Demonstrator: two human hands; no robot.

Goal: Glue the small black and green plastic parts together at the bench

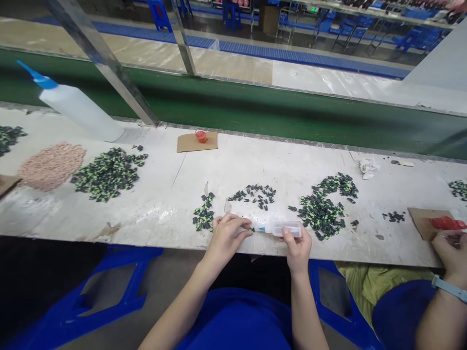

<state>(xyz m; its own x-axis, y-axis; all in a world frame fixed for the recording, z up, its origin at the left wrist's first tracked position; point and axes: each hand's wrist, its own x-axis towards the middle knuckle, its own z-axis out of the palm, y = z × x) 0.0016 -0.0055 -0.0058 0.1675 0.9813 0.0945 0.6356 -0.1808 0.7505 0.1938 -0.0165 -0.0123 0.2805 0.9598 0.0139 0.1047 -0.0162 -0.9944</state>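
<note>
Near the table's front edge, my left hand (226, 236) pinches a small black-and-green piece (251, 229) between thumb and fingers. My right hand (297, 245) is closed around a small clear squeeze bottle (283, 228), held on its side. Its thin blue tip points left at the piece, a short distance from it. Close by my left hand lies a small pile of black-and-green pieces (203, 214). Beyond both hands are scattered small black parts (260, 194). A larger pile of black-and-green pieces (321, 209) spreads to the right of the bottle.
A large white bottle (82, 109) with a blue nozzle stands at the left, behind a pinkish pile (51, 165) and a black-and-green heap (108, 175). Red material (200, 136) sits on cardboard (186, 143). At far right, another person's hand (452, 250) touches cardboard. A green barrier (255, 107) runs behind.
</note>
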